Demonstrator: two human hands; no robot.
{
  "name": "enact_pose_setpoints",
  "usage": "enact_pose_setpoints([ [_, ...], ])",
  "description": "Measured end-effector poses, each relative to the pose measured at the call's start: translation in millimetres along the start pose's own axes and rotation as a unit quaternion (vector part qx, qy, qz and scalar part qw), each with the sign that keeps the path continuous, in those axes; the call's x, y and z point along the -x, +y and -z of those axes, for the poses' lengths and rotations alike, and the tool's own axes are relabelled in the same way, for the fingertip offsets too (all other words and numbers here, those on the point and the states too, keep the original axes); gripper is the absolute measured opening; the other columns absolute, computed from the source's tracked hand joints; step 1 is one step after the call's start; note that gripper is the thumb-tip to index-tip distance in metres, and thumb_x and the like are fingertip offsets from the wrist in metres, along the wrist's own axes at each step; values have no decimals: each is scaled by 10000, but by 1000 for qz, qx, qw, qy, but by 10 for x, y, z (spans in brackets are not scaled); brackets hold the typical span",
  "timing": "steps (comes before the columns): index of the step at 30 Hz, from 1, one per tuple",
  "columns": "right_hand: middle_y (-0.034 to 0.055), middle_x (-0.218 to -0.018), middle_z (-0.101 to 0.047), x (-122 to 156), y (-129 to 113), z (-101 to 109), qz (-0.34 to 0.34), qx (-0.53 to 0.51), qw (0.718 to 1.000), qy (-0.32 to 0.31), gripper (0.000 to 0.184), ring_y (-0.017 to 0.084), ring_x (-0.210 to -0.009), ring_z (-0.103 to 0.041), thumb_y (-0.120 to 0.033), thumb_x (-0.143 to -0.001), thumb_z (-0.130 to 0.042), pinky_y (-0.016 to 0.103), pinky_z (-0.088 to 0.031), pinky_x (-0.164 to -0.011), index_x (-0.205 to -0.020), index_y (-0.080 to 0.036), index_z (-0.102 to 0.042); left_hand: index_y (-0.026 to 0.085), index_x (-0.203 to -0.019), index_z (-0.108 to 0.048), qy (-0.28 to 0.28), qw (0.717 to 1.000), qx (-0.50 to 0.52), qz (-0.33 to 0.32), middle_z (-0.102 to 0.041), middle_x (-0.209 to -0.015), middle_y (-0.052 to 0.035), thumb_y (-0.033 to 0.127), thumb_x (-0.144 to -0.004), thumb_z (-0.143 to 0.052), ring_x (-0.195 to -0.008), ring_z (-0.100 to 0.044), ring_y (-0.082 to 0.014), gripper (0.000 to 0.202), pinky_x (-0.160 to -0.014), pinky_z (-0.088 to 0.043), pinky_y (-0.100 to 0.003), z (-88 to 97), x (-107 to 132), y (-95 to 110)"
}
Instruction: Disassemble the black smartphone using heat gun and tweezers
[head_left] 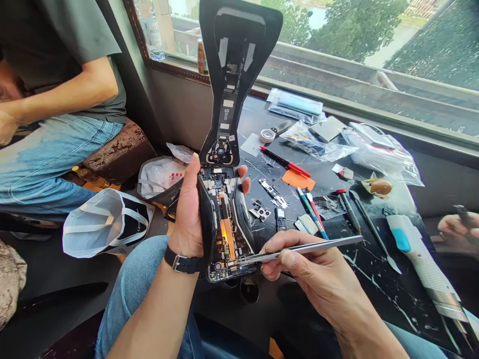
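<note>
My left hand is wrapped round an opened smartphone, thumb along its left edge and fingertips showing at the right. Circuit boards and an orange flex strip are exposed inside it. Its dark back cover stands raised from the top end. Pinched in my right hand is a pair of metal tweezers. Their tips reach the lower part of the phone's inside, near small connectors; whether they grip anything there is too small to tell. A camera module and a metal bracket lie on the table to the right.
On the black marbled table lie a red pen, screwdrivers, a metal spudger, a tape roll, plastic bags and a white heat gun. A bag stands at left, near another person.
</note>
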State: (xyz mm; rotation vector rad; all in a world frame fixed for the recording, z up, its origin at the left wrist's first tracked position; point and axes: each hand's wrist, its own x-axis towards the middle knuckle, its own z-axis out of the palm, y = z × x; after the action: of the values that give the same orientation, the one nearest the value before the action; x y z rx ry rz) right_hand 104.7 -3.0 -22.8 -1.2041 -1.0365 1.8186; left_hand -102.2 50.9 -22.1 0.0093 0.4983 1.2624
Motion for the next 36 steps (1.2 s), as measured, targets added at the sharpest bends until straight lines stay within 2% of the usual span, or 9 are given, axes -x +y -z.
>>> enact_pose_setpoints([
  [4, 66, -754, -812, -37, 53, 37, 6, -15, 999, -37, 253, 166, -658, -766, -439, -857, -879, 233, -628, -652, -911, -194, -848, 134, -1086, -716, -7, 1000, -2, 13, -785, -978, -114, 718, -1021, -420, -803, -783, -226, 658, -643, -670, -308, 12, -8, 6],
  [9, 64, -766, -809, -40, 55, 34, -13, -29, 999, -38, 243, 159, -655, -764, -424, -868, -868, 222, -622, -630, -891, -183, -841, 150, -1080, -719, -11, 1000, -7, 26, -785, -988, -111, 719, -1022, -409, -799, -784, -231, 651, -621, -671, -321, 12, -15, 4],
  [16, 61, -734, -796, -61, 18, 42, -26, -35, 998, -52, 278, 153, -621, -751, -439, -834, -891, 221, -616, -604, -849, -169, -826, 132, -1073, -716, 8, 999, -20, 28, -779, -955, -106, 707, -1018, -430, -759, -774, -217, 645, -575, -657, -291, -17, 8, -53],
  [22, 74, -622, -759, -43, 16, 13, -52, -40, 994, -82, 368, 158, -516, -712, -489, -773, -919, 240, -600, -542, -767, -136, -816, 147, -1073, -715, 7, 1000, -24, 16, -773, -960, -106, 702, -1025, -409, -756, -770, -222, 636, -581, -663, -320, -26, -14, -58],
  [26, 56, -697, -794, 0, -25, -14, -18, -42, 999, -26, 289, 163, -613, -741, -455, -810, -908, 250, -617, -629, -856, -180, -834, 159, -1105, -717, -1, 1000, -25, -8, -776, -984, -109, 701, -1028, -405, -771, -776, -215, 630, -628, -664, -306, -5, -17, -24],
  [30, 44, -706, -801, 57, -61, -70, 10, -35, 999, 30, 301, 167, -652, -748, -464, -741, -960, 243, -620, -662, -865, -211, -855, 150, -1095, -718, -13, 1000, -10, -1, -775, -991, -116, 711, -1028, -392, -774, -773, -211, 652, -631, -663, -291, 2, -10, -10],
  [32, 38, -711, -803, 73, -59, -108, 11, -32, 999, 34, 296, 151, -650, -750, -465, -717, -975, 209, -608, -652, -840, -222, -861, 144, -1085, -718, -14, 1000, -9, -6, -776, -987, -114, 708, -1032, -387, -775, -773, -212, 656, -623, -664, -292, 3, -9, -6],
  [36, 33, -725, -806, 61, -22, -138, 14, -23, 1000, 15, 242, 134, -662, -756, -427, -761, -957, 175, -600, -654, -860, -226, -864, 153, -1105, -715, -9, 999, -23, -28, -780, -1006, -101, 696, -1036, -399, -778, -775, -217, 632, -601, -662, -302, 12, -8, 1],
])
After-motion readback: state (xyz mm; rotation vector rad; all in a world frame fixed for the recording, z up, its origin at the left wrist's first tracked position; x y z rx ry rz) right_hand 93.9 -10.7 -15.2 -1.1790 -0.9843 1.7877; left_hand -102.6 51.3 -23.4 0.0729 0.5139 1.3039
